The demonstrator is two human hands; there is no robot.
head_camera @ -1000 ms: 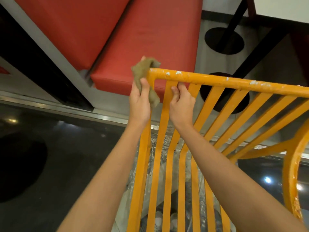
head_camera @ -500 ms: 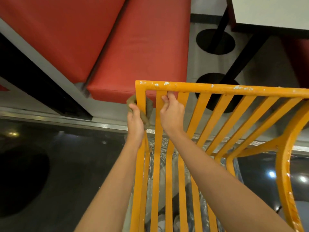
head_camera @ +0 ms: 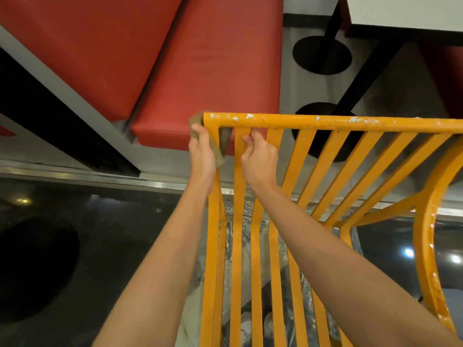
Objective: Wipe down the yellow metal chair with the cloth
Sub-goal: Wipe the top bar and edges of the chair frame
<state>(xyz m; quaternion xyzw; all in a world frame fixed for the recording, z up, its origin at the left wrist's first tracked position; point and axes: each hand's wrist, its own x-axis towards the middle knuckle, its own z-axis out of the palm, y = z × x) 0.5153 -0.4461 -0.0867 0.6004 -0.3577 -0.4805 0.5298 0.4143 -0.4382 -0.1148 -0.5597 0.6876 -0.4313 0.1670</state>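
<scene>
1. Yellow metal chair (head_camera: 325, 171) fills the right half of our view, seen from behind its slatted back; the top rail runs left to right at mid-frame and the slats drop toward us.
2. Our left hand (head_camera: 201, 156) is closed around the cloth (head_camera: 220, 146), which is wrapped about the far-left upright just below the top corner; olive fabric shows on both sides of the bar, so the cloth is pinched onto the metal.
3. Our right hand (head_camera: 259, 156) grips the second slat from the left, fingers curled round it, just beside the left hand; we judge it is steadying the frame.
4. Progress: we judge the work is early. The cloth sits at one corner only, and white flecks dot the top rail and the curved arm (head_camera: 426, 259) on the right. Whether those are dirt or chipped paint we cannot tell. The other slats, the arm and the seat, which is mostly hidden, look left to do.
5. Room: left of the upright is open dark floor (head_camera: 62, 246), so the cloth can run down the outer edge freely.
6. Edges: gaps between slats are narrow, and the right hand sits close, so a rightward wipe would meet it.
7. Beyond the rail lie a red cushioned bench (head_camera: 200, 71) and a worktop (head_camera: 406, 11) on a black post, near but apart from the chair.
</scene>
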